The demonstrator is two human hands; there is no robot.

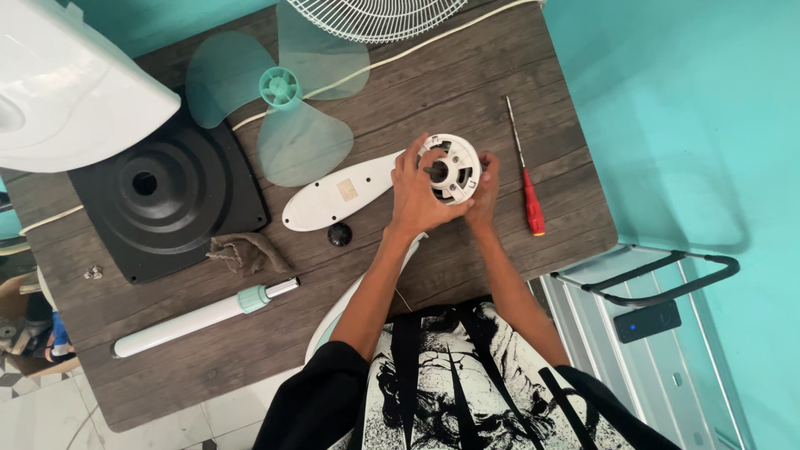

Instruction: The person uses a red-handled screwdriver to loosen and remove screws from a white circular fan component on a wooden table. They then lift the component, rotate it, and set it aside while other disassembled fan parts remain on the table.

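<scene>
**Fan motor housing gripped in both hands above a table of loose parts**

Fan motor housing [450, 169], a round white plastic piece with a dark hub and shaft at its middle, sits at the near centre of the wooden table [500, 67], face up toward the camera. The left hand [417, 193] is wrapped over its left side with the fingers curled onto the rim, and the right hand [483, 187] closes against its right edge; held from both sides like this, the round piece probably cannot turn or slide. How tightly the right fingers press is hard to tell, since most of them are hidden behind the rim.

Just beside the right hand lies a screwdriver [525, 171] with a red handle and thin steel shank, within easy reach. To the left of the hands, a long white oval cover [333, 196] stretches out from under the housing, and a small black knob [339, 235] rests just below it. A crumpled brown rag [247, 252] and a white tube with a pale green collar [200, 317] lie nearer the table's front edge.

Farther off sit the square black base plate [167, 196], ribbed in concentric rings, and the translucent green three-bladed propeller [279, 100]. A white cord [392, 57] runs across the far boards to the wire guard [375, 17] at the table's far edge.
</scene>
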